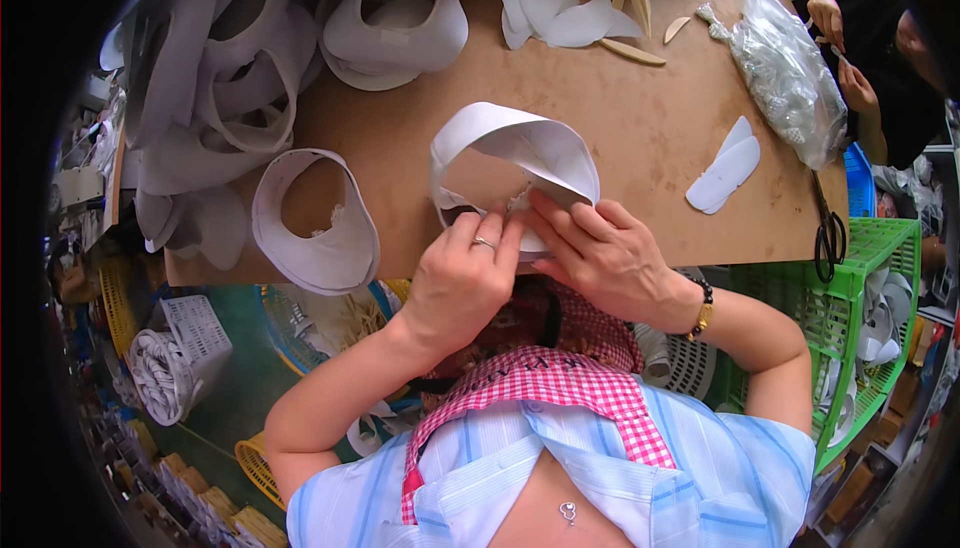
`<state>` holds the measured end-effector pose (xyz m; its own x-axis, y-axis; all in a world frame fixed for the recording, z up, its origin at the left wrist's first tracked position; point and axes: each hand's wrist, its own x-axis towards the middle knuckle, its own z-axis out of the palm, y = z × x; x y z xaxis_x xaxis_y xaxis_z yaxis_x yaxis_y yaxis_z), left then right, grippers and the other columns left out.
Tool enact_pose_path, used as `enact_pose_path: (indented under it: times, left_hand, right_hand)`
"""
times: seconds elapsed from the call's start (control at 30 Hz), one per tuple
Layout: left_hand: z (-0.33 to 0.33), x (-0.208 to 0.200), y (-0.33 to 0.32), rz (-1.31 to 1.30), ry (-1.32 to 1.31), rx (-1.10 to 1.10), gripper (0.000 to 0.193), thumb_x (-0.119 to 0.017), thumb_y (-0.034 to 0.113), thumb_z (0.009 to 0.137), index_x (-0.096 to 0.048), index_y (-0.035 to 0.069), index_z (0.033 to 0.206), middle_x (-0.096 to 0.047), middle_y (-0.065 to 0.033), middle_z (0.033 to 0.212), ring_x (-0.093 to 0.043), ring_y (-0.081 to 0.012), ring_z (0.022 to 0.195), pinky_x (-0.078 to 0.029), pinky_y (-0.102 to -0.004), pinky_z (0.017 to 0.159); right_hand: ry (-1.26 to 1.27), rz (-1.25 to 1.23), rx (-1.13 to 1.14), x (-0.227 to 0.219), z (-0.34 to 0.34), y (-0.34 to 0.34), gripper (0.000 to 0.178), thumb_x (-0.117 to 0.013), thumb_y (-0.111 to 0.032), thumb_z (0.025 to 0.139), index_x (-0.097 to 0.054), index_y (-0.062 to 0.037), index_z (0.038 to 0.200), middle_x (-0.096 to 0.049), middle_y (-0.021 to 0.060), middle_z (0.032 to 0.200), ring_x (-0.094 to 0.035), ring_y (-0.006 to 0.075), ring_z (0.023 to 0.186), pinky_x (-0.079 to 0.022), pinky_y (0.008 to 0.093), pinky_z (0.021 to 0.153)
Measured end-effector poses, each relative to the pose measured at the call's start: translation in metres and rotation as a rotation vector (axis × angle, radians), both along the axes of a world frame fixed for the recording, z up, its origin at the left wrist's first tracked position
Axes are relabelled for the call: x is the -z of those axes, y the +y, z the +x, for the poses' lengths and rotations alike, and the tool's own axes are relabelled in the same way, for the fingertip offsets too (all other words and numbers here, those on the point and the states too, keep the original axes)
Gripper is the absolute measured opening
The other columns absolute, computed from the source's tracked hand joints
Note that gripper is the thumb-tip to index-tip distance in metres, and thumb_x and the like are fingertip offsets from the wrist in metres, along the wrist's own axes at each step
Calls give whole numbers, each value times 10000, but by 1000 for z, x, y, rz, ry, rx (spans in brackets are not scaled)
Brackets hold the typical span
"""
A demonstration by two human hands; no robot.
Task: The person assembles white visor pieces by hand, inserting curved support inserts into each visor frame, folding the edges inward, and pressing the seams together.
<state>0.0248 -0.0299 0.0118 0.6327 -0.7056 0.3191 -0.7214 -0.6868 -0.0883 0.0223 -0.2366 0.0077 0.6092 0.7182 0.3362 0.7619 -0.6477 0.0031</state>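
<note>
A white visor-shaped hat piece (520,148), curved into a loop, stands on the brown worktable (640,128) right at its near edge. My left hand (462,283), with a ring on one finger, pinches the near side of the loop. My right hand (600,253), a beaded bracelet at the wrist, presses its fingers on the same spot from the right. Between the fingertips shows a small tuft of pale material. A second white visor piece (320,248) lies to the left, overhanging the table edge.
A big heap of white visor pieces (240,58) covers the table's left and back. Flat white brim cutouts (725,173), a clear bag of small parts (790,73) and black scissors (828,238) lie at the right. Another person's hands (830,18) work at the far right. A green crate (860,318) stands below.
</note>
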Motion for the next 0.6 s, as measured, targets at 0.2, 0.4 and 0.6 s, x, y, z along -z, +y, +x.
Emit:
enact_pose_path:
  times: [0.2,0.4,0.6]
  left_hand:
    - [43,-52,-1,333,113,149,242,-599,70,702,-620,-2,933,-606,-152,1125,-545,-280,1076,-419,-353,940]
    - [30,-41,11,305,193,25,301,-620,80,729,-598,28,1025,-616,-107,1102,-545,-254,1111,-344,-477,1006]
    - [6,-5,31,18,153,-268,453,-669,93,734,-580,68,1178,-622,-53,1118,-557,-241,1098,-329,-601,998]
  right_hand:
    - [13,39,-4,5,-3,-8,329,-608,-160,779,-633,73,1010,-616,130,1004,-539,190,870,-463,289,771]
    - [48,254,76,-6,-5,28,329,-589,-112,685,-603,78,953,-517,112,876,-538,205,783,-490,290,684]
    - [-2,283,28,13,-2,42,349,-589,-113,674,-606,86,960,-515,114,892,-543,210,834,-496,284,666]
